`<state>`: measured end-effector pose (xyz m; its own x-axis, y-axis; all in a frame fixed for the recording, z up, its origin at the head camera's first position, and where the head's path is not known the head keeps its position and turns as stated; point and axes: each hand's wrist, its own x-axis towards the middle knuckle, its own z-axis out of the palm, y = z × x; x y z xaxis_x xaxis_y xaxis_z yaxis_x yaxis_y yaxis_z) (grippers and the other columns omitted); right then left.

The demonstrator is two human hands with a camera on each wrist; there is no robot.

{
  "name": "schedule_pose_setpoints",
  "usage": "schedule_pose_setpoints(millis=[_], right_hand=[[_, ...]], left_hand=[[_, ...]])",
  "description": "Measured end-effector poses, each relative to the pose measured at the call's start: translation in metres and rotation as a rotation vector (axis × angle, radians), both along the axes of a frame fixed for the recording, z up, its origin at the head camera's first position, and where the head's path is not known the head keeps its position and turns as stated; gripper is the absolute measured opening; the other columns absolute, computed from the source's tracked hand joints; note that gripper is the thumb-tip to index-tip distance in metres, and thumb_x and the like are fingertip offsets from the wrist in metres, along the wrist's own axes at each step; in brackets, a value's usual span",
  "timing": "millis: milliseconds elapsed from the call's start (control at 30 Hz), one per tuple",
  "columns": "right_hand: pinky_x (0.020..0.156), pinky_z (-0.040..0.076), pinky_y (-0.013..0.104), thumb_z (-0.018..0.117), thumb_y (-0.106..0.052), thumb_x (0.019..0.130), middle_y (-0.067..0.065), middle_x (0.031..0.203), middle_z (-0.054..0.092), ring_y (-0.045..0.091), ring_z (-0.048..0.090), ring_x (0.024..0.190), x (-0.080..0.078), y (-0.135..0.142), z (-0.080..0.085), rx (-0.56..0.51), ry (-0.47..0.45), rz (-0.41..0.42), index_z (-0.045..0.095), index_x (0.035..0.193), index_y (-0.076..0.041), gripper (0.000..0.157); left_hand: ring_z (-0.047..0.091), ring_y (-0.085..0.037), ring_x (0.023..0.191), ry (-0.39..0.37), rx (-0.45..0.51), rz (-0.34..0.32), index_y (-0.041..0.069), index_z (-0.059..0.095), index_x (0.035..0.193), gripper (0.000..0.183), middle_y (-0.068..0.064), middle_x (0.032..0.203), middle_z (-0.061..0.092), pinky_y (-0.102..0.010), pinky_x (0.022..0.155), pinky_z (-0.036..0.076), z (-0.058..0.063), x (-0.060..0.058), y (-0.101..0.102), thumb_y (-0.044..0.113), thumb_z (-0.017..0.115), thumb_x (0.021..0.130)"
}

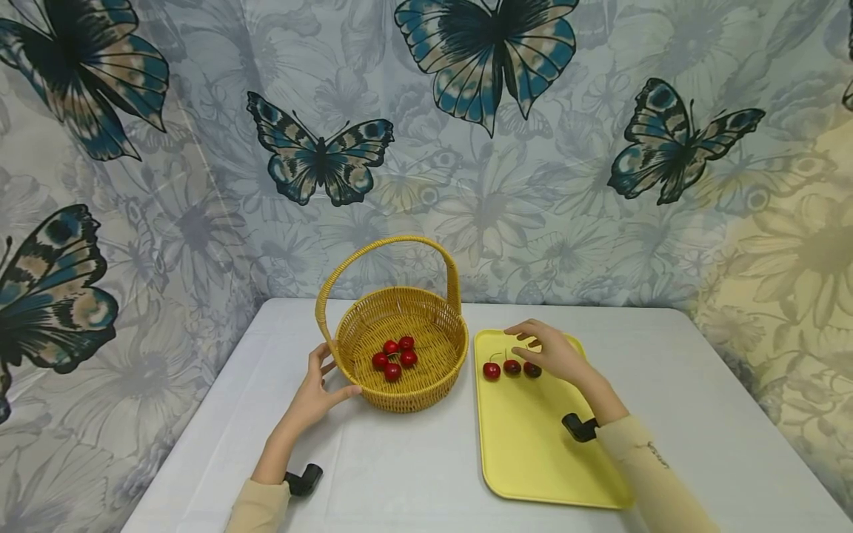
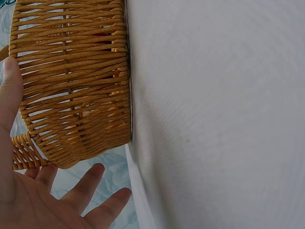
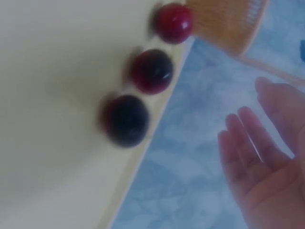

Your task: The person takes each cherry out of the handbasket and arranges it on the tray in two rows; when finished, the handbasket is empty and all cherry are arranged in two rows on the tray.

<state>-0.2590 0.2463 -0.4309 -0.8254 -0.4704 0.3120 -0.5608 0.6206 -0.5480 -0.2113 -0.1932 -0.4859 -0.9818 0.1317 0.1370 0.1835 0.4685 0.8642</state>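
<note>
A yellow wicker basket (image 1: pixel 400 396) with a tall handle stands at the table's back left. Several red cherries (image 1: pixel 392 371) lie together on its floor. My left hand (image 1: pixel 316 396) rests against the basket's left side, fingers spread. In the left wrist view the thumb (image 2: pixel 12 90) touches the woven wall near the rim, and other fingertips reach near the handle's base. Over the far end of a yellow tray (image 1: pixel 533 451) hovers my right hand (image 1: pixel 553 354), holding nothing. Three cherries (image 1: pixel 512 367) lie in a row just below it; the rightmost looks darkest in the right wrist view.
A white cloth covers the table (image 1: pixel 400 474). The tray has a low raised rim and lies right of the basket. Behind the table hangs a butterfly-patterned fabric (image 1: pixel 486 215). The basket's arched handle (image 1: pixel 400 240) rises above its rim.
</note>
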Motion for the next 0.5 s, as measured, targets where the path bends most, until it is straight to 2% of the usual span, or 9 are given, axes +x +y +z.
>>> schedule_pose_setpoints(millis=[100,333,500], right_hand=[[0.075,0.054,0.046,0.065,-0.010,0.087,0.014,0.110,0.060,0.034,0.061,0.095,-0.003,-0.011,0.004,-0.015,0.012,0.023,0.059,0.118,-0.005,0.032],[0.069,0.053,0.031,0.065,-0.011,0.087,0.012,0.107,0.062,0.024,0.061,0.087,-0.009,-0.041,0.013,-0.006,0.021,0.065,0.060,0.118,-0.007,0.032],[0.069,0.054,0.032,0.064,-0.010,0.087,0.010,0.105,0.062,0.021,0.061,0.086,-0.014,-0.065,0.014,-0.004,0.021,0.106,0.061,0.117,-0.005,0.031]], left_hand=[[0.031,-0.042,0.133,0.001,-0.001,-0.003,0.015,0.004,0.146,0.104,-0.016,0.151,0.014,-0.060,0.106,0.027,0.000,0.000,0.000,0.035,0.077,0.075],[0.031,-0.042,0.133,-0.001,-0.001,0.000,0.016,0.004,0.146,0.104,-0.016,0.151,0.015,-0.062,0.105,0.026,-0.001,0.000,-0.001,0.035,0.077,0.075],[0.032,-0.042,0.132,-0.002,-0.007,0.007,0.016,0.005,0.146,0.104,-0.016,0.151,0.015,-0.063,0.105,0.025,-0.001,0.000,-0.001,0.036,0.077,0.074]])
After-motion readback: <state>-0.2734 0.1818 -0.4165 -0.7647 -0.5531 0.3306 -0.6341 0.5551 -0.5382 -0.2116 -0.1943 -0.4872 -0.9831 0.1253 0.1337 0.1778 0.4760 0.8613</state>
